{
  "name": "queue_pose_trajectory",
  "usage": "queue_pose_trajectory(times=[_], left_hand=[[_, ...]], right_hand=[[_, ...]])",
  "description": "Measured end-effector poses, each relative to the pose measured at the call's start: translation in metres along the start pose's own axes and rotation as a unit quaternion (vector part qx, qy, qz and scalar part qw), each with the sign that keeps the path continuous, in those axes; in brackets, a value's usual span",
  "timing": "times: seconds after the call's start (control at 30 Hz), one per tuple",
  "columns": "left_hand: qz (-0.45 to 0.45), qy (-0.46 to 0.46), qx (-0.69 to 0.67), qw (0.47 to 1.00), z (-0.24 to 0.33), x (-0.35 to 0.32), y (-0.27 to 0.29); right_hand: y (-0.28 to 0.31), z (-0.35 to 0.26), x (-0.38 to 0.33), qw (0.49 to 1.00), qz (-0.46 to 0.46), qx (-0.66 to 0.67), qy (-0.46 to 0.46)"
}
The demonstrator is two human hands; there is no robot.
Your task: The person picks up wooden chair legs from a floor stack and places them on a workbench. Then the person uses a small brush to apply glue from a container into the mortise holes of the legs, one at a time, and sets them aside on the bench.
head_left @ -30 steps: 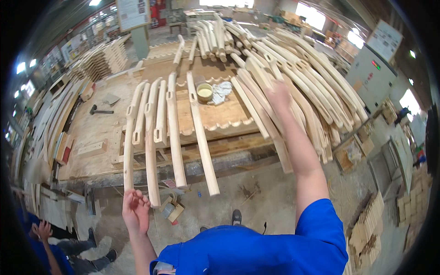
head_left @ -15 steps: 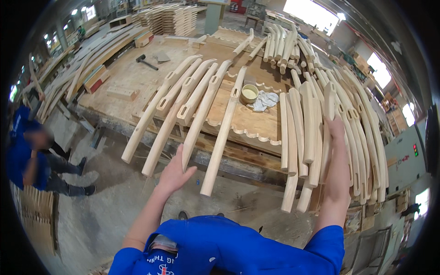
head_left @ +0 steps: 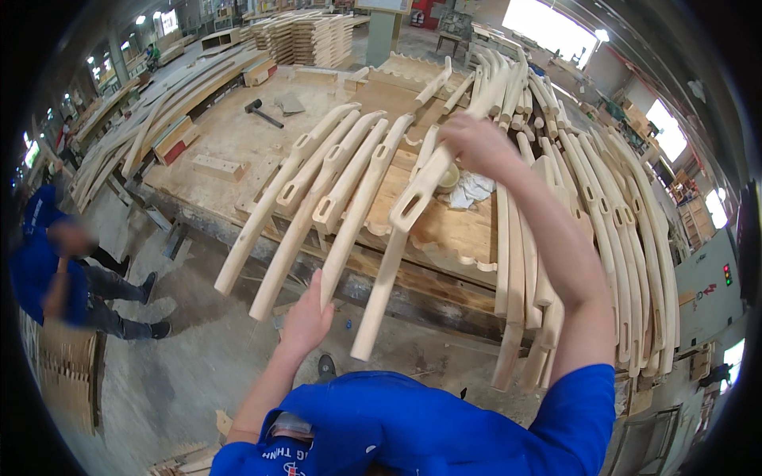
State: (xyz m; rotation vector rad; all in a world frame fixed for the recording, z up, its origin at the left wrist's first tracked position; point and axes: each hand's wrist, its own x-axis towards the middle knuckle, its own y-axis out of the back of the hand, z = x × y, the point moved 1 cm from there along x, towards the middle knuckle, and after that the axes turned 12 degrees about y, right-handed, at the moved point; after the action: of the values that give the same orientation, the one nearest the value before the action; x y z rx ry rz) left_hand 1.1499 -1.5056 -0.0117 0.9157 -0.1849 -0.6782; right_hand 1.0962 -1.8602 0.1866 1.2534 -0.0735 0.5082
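My right hand [head_left: 480,147] is closed around a slotted, curved wooden bar [head_left: 421,190], lifted over the middle of the bench. Its slotted end points down toward me, and the far part runs on beyond my hand. At the near edge, my left hand [head_left: 305,321] grips the lower end of a long wooden leg [head_left: 361,208] lying on the bench. Left of it lie several similar slotted legs [head_left: 274,293], their ends jutting over the edge. Another leg [head_left: 377,305] lies partly under the lifted bar. A small bowl [head_left: 449,178] is partly hidden by the bar.
A white rag [head_left: 470,192] lies beside the bowl. Many curved wooden bars [head_left: 627,262] are stacked along the right. A hammer [head_left: 263,113] and a wood block [head_left: 220,166] sit on the left bench. A person in blue [head_left: 55,270] is at far left.
My right hand has swung from the right-hand stack to the bench middle, bringing a bar. My left hand has closed on the leg's lower end.
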Motion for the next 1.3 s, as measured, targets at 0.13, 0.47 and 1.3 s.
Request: queue_pose_trajectory(times=[0.13, 0.47, 1.3], left_hand=[[-0.027, 0.000, 0.007, 1.000, -0.004, 0.002, 0.002], [-0.111, 0.015, -0.013, 0.994, -0.007, 0.005, 0.010], [0.192, -0.072, 0.275, 0.939, 0.100, 0.124, -0.034]], right_hand=[[-0.098, -0.011, 0.030, 0.997, -0.077, -0.015, 0.021], [-0.181, -0.039, 0.062, 0.943, -0.191, 0.219, -0.162], [-0.104, -0.187, -0.113, 0.772, 0.390, 0.328, -0.379]])
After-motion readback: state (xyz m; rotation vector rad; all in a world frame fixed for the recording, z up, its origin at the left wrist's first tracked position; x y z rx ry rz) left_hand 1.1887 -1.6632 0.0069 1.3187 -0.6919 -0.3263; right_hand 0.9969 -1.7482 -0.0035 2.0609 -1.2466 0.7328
